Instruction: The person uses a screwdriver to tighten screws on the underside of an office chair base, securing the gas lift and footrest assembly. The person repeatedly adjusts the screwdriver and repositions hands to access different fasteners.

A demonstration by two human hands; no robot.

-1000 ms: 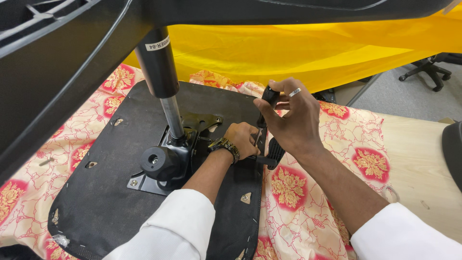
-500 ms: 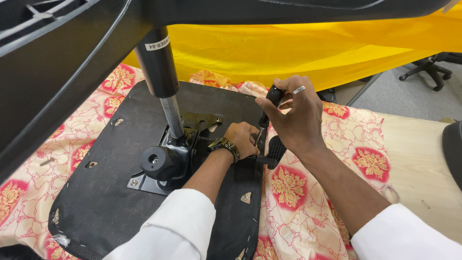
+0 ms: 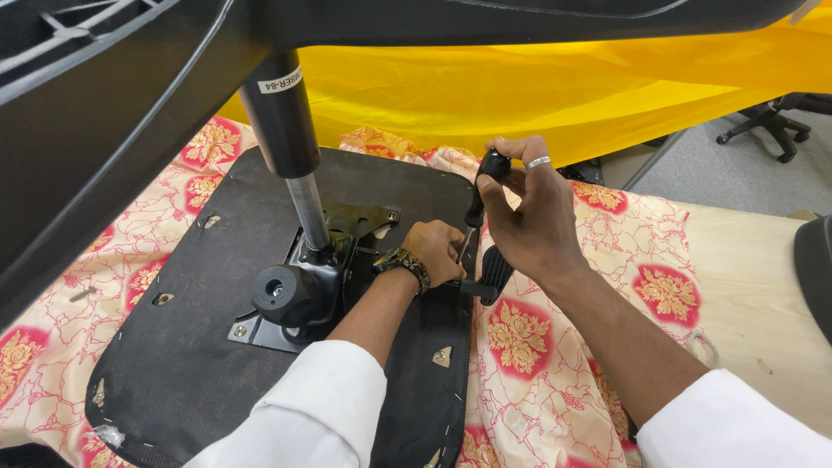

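Both hands on an upturned chair seat (image 3: 182, 347) lying on floral cloth (image 3: 555, 364): right hand (image 3: 529, 221) fingers clamped round a black screwdriver (image 3: 484, 186), left hand (image 3: 436, 251) curled shut at the tip, beside the metal mechanism (image 3: 338, 238)

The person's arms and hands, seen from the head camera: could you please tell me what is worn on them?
Both arms wear white sleeves pushed back, leaving the forearms bare. The left hand has a gold-and-dark wristwatch on the wrist. The right hand carries a plain silver ring on one finger. No gloves on either.
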